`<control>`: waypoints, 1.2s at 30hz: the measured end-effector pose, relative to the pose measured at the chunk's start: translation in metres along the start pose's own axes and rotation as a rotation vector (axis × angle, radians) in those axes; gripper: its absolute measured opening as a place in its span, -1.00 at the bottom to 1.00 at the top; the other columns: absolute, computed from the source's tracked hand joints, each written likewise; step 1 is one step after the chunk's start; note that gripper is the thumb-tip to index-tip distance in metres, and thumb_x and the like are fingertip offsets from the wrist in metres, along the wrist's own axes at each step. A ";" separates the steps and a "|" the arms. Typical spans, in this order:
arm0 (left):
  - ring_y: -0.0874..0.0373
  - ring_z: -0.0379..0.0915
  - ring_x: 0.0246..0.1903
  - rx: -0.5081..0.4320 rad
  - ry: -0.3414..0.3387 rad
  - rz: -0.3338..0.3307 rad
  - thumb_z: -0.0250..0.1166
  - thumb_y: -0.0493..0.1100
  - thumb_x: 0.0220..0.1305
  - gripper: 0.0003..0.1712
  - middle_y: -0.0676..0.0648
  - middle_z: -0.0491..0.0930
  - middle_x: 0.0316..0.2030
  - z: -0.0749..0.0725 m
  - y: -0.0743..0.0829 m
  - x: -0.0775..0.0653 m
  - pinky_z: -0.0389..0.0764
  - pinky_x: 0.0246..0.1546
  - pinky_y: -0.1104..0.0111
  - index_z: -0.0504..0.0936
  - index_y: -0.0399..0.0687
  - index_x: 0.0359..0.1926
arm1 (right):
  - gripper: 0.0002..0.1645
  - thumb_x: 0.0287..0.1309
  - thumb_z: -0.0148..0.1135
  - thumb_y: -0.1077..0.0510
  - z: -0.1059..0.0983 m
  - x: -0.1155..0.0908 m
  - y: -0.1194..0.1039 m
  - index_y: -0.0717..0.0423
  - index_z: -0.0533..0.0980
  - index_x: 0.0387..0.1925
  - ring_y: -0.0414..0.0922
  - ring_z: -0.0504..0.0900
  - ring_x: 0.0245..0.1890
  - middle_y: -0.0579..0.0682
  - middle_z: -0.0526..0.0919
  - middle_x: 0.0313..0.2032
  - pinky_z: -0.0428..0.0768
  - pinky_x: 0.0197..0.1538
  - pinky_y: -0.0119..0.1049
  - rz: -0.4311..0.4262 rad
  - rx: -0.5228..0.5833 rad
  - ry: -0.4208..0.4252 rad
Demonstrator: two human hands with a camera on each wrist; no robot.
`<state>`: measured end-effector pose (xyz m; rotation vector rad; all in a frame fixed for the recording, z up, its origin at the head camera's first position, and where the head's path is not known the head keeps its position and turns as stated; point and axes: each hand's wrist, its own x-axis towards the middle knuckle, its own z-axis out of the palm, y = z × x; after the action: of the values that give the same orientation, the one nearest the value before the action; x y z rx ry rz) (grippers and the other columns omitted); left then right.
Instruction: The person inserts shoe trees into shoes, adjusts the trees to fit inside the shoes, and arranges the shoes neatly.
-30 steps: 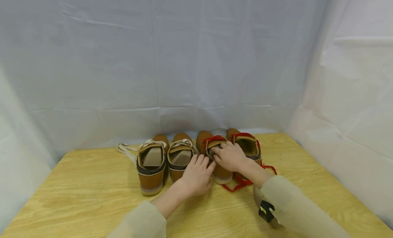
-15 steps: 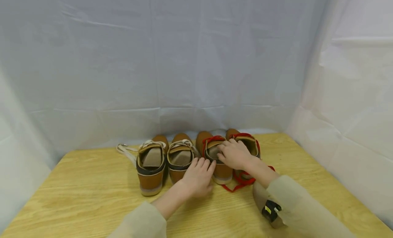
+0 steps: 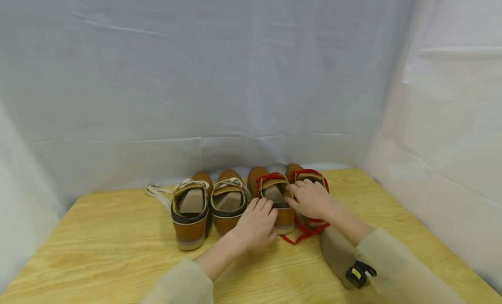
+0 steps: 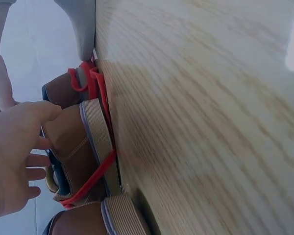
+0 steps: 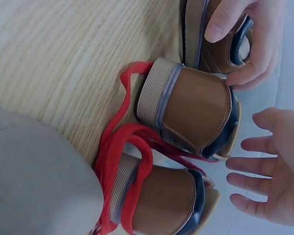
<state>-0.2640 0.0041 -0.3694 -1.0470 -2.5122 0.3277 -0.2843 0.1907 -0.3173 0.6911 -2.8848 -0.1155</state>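
Four-in-a-row style brown leather lace-up shoes stand with heels toward me. My left hand (image 3: pixel 255 225) is at the heel of the inner red-laced shoe (image 3: pixel 285 219); in the left wrist view its thumb (image 4: pixel 50 111) lies over that heel, fingers loosely bent by the collar. My right hand (image 3: pixel 313 198) hovers over the outer red-laced shoe (image 3: pixel 295 168), hiding part of its opening. In the right wrist view its fingers (image 5: pixel 252 166) are spread, with nothing between them. The red laces (image 5: pixel 130 134) trail behind both heels.
Two white-laced brown shoes (image 3: pixel 190 230) stand on the left, one with its lace (image 3: pixel 158 194) trailing leftward. A grey rounded object (image 3: pixel 333 251) lies partly beneath my right sleeve. Pale sheets (image 3: pixel 235 77) rise behind and beside the wooden table (image 3: pixel 117 234).
My right hand has drawn back from the inner red-laced shoe's opening and moved right, over the outer one. My left hand stays near the inner shoe's heel.
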 end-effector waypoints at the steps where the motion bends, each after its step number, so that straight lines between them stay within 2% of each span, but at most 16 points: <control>1: -0.01 0.21 0.09 -0.001 0.000 0.001 0.12 0.21 0.20 -0.45 -0.11 0.38 0.01 0.000 0.001 0.001 0.19 0.17 0.16 0.47 -0.09 0.02 | -0.51 0.29 0.03 -0.07 0.000 -0.002 0.001 0.15 0.46 0.10 0.10 0.48 -0.04 0.10 0.55 -0.05 0.47 -0.10 0.01 0.000 -0.006 0.007; 4: -0.01 0.21 0.09 -0.001 0.004 -0.004 0.12 0.25 0.20 -0.44 -0.11 0.36 0.02 0.000 0.004 0.002 0.18 0.17 0.16 0.47 -0.07 0.00 | -0.53 0.27 0.05 -0.04 -0.001 -0.009 0.006 0.18 0.48 0.07 0.11 0.49 -0.06 0.13 0.55 -0.07 0.47 -0.12 0.03 0.004 -0.016 0.039; 9: 0.00 0.22 0.07 0.006 0.049 -0.009 0.13 0.29 0.18 -0.43 -0.12 0.35 0.01 0.001 0.007 0.005 0.20 0.16 0.17 0.47 -0.06 -0.03 | -0.56 0.25 0.09 0.00 0.000 -0.020 0.017 0.22 0.49 0.02 0.13 0.48 -0.05 0.17 0.55 -0.09 0.46 -0.09 0.08 0.023 0.018 0.072; 17: -0.01 0.24 0.03 -0.004 0.174 0.011 0.19 0.28 0.13 -0.44 -0.14 0.36 -0.02 0.004 0.012 0.010 0.25 0.13 0.16 0.47 -0.07 -0.10 | -0.56 0.26 0.08 0.03 0.000 -0.037 0.035 0.27 0.47 0.02 0.16 0.51 -0.07 0.20 0.54 -0.10 0.47 -0.08 0.08 0.047 0.079 0.062; 26: -0.01 0.28 -0.01 -0.008 0.276 0.045 0.22 0.18 0.10 -0.51 -0.12 0.39 -0.08 0.006 0.019 0.020 0.29 0.09 0.17 0.48 -0.07 -0.11 | -0.56 0.23 0.12 0.00 -0.002 -0.057 0.047 0.25 0.48 0.00 0.15 0.53 -0.13 0.19 0.55 -0.14 0.49 -0.14 0.03 0.090 0.118 0.064; 30: 0.00 0.28 0.00 -0.031 0.275 0.049 0.22 0.15 0.09 -0.52 -0.10 0.39 -0.06 0.004 0.023 0.025 0.25 0.11 0.18 0.47 -0.06 -0.07 | -0.55 0.19 0.15 0.00 -0.002 -0.066 0.050 0.25 0.50 -0.02 0.14 0.54 -0.17 0.17 0.56 -0.18 0.51 -0.19 0.02 0.091 0.127 0.099; 36: 0.03 0.27 0.01 -0.063 0.246 0.051 0.21 0.18 0.13 -0.47 -0.06 0.41 -0.05 0.000 0.029 0.034 0.22 0.14 0.19 0.46 -0.05 -0.01 | -0.54 0.18 0.16 -0.03 -0.002 -0.079 0.052 0.22 0.50 -0.02 0.15 0.54 -0.16 0.18 0.56 -0.17 0.52 -0.26 0.02 0.120 0.139 0.086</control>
<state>-0.2676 0.0491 -0.3707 -1.1040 -2.2921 0.1258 -0.2380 0.2725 -0.3214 0.5293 -2.8628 0.1282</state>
